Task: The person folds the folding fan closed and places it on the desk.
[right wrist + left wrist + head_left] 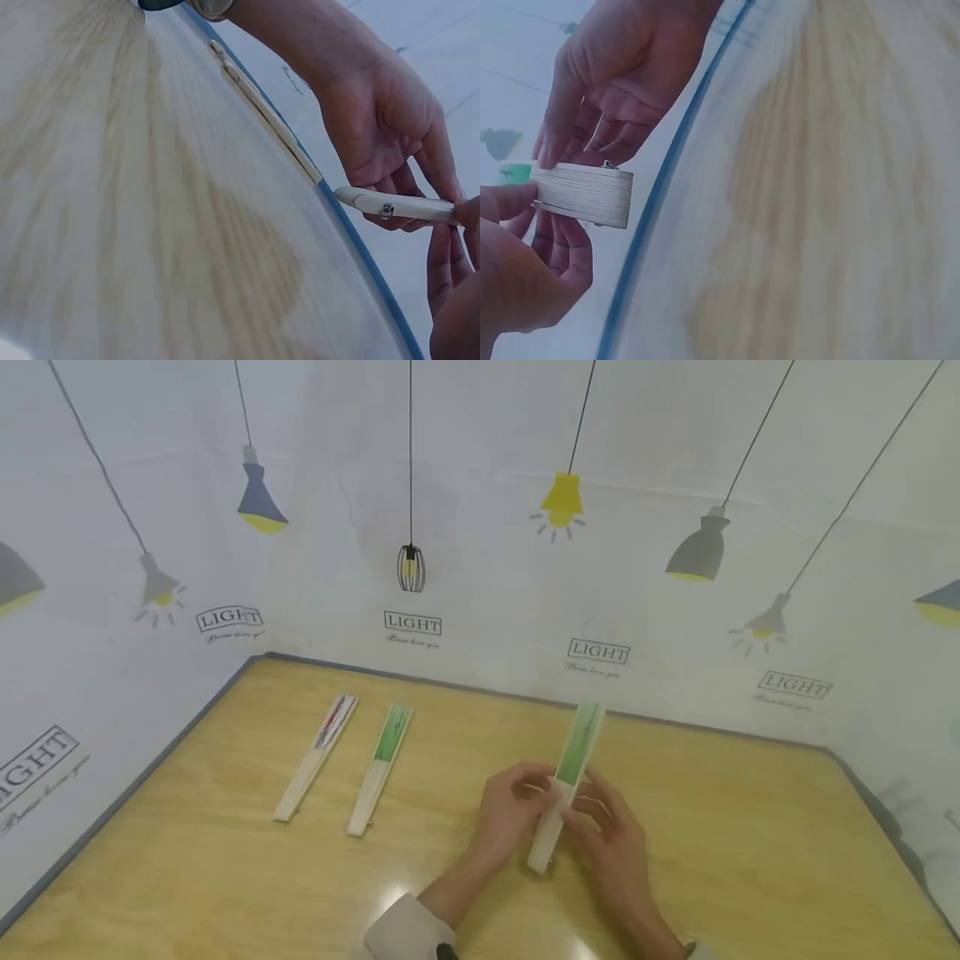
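A closed folding fan (pixel 581 742) with green leaf and pale ribs is held up at a slant, its ribbed end toward the person. From its left side my left hand (pixel 508 817) pinches the ribs just below the green part. My right hand (pixel 613 837) grips the same fan from the opposite side, thumb on the ribs. The left wrist view shows the edges of the stacked ribs (pixel 585 193) between both hands' thumbs and fingers. A small metal rivet (pixel 388 211) shows near the fan's end in the right wrist view.
To the left on the wooden table (pixel 225 868) lie a second green closed fan (pixel 381 770) and a closed fan with a white and reddish-purple pattern (pixel 317 758), side by side. A white lamp-print curtain (pixel 487 560) stands behind the table's dark edge.
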Tool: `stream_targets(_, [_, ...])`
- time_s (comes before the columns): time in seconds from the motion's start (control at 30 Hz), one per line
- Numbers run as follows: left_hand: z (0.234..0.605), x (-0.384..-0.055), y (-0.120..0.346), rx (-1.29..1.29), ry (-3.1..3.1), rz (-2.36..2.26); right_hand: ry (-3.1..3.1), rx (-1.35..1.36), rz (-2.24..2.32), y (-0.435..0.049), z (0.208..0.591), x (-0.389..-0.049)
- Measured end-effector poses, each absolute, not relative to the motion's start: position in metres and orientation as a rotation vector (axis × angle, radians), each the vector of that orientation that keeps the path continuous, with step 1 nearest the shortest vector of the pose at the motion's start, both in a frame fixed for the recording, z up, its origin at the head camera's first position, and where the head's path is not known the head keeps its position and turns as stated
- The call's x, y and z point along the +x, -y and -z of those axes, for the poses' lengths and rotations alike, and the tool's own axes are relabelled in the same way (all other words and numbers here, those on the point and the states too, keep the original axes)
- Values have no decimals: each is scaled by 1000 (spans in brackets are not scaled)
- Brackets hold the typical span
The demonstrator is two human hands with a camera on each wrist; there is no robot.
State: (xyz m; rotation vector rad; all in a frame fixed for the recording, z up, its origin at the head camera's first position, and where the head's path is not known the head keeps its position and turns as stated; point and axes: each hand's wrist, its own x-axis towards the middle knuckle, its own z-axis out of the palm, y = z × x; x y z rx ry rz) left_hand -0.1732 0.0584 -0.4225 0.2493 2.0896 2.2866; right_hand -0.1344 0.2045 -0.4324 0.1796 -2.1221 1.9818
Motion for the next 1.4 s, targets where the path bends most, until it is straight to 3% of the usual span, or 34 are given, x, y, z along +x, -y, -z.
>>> stream_targets(0.2, [406, -178, -33, 228, -2185, -2238, 2118, 208, -1971, -179, 428, -148])
stream_targets(0.8, [434, -191, 43, -124, -2252, -2162, 2193, -121, -1984, -88, 449, -164])
stream_targets(1.13, [431, -194, 62, -187, -2485, -1944, 2299, -51, -1915, -66, 454, -162])
stream_targets(1.4, [430, -197, 67, -81, -2743, -1694, 2402, 132, -1803, -66, 447, -163])
